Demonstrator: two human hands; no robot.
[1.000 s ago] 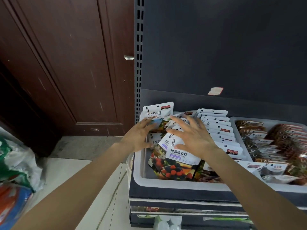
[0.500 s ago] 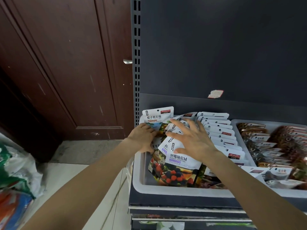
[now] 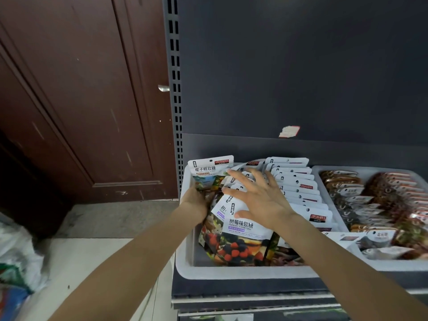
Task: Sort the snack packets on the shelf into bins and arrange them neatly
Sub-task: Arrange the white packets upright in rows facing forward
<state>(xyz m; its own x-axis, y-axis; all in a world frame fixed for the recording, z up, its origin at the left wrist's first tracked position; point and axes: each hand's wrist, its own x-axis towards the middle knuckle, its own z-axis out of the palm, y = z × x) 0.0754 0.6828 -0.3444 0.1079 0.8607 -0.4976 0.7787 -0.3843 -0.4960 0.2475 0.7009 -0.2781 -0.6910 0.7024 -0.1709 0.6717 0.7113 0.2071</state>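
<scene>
A white bin (image 3: 231, 271) on the shelf holds rows of white-topped snack packets. My right hand (image 3: 259, 200) lies spread with straight fingers on the left row, pressing the front raspberry packet (image 3: 240, 239). My left hand (image 3: 195, 201) reaches into the bin's left side beside that row; its fingers are hidden behind the packets. A coconut packet (image 3: 209, 169) stands upright at the back left corner. A second row of packets (image 3: 301, 188) fills the bin's right half.
A second white bin (image 3: 382, 266) to the right holds brown and red snack packets. A dark shelf back panel (image 3: 301, 66) rises behind. A brown door (image 3: 81, 100) and a bag (image 3: 14, 262) on the floor lie to the left.
My left hand has slid deeper into the bin along the left row of packets. My right hand has stayed spread on the packets, shifting slightly back.
</scene>
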